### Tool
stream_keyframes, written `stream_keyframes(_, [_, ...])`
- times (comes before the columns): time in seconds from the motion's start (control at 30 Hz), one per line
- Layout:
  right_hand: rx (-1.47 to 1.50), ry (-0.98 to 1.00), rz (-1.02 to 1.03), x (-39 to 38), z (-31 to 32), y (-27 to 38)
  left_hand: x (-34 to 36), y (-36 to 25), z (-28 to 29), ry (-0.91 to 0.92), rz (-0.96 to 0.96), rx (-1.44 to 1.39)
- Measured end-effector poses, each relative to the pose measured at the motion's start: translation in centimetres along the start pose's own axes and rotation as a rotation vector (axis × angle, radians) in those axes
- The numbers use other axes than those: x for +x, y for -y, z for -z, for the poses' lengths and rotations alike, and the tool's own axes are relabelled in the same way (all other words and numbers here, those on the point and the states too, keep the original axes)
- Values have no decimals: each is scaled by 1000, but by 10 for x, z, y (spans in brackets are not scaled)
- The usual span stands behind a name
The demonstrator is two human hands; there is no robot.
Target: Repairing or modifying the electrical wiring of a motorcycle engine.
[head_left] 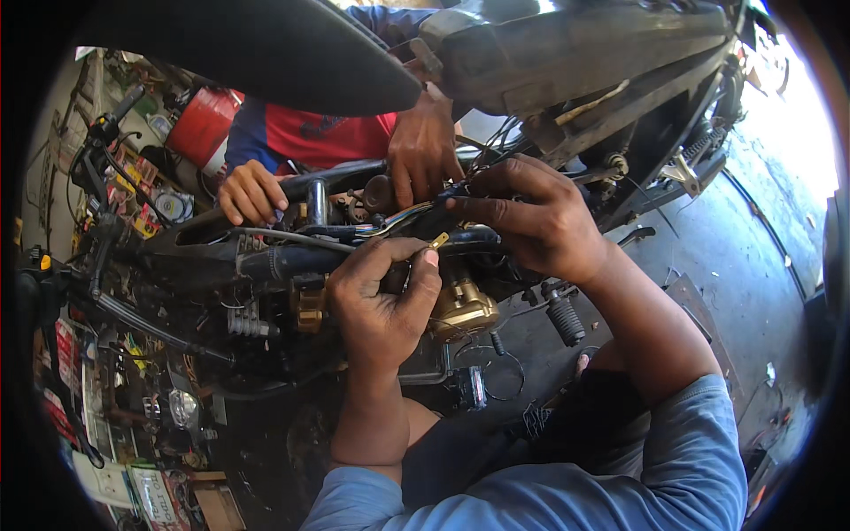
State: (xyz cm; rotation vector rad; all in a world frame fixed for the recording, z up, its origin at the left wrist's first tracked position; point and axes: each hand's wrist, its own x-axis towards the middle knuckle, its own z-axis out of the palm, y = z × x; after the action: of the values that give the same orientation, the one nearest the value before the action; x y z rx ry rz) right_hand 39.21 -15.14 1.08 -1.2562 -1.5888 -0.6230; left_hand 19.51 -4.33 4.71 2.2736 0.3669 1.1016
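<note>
My left hand (376,296) is closed, thumb against fingers, on a small brass wire terminal (439,240) that sticks out past the fingertips. To its right, my right hand (549,217) pinches dark wires (460,188) at the end of a wiring harness. Coloured wires (403,215) run left from there along the frame of a stripped motorcycle (274,261). Across the frame, a co-worker's hand (423,146) reaches down beside the harness, close to my right fingertips. The co-worker's other hand (251,192) rests by the frame tube.
Below my hands sits a gold engine cover (465,311). A black seat (266,53) and a dusty rear body panel (575,57) overhang the far side. The handlebar (111,133) stands at left, near a red drum (204,128). Parts and packages lie along the left; a footpeg (564,319) juts out right.
</note>
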Motion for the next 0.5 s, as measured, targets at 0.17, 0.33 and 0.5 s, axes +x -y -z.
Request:
stream_keyframes(0.17, [-11, -5, 46, 4, -4, -2, 3, -5, 1, 42, 83, -84])
stream_keyframes(0.33, [-15, -8, 66, 5, -7, -3, 6, -7, -1, 39, 49, -41])
stream_keyframes(0.5, [-22, -22, 99, 7, -9, -4, 6, -6, -3, 41, 19, -9])
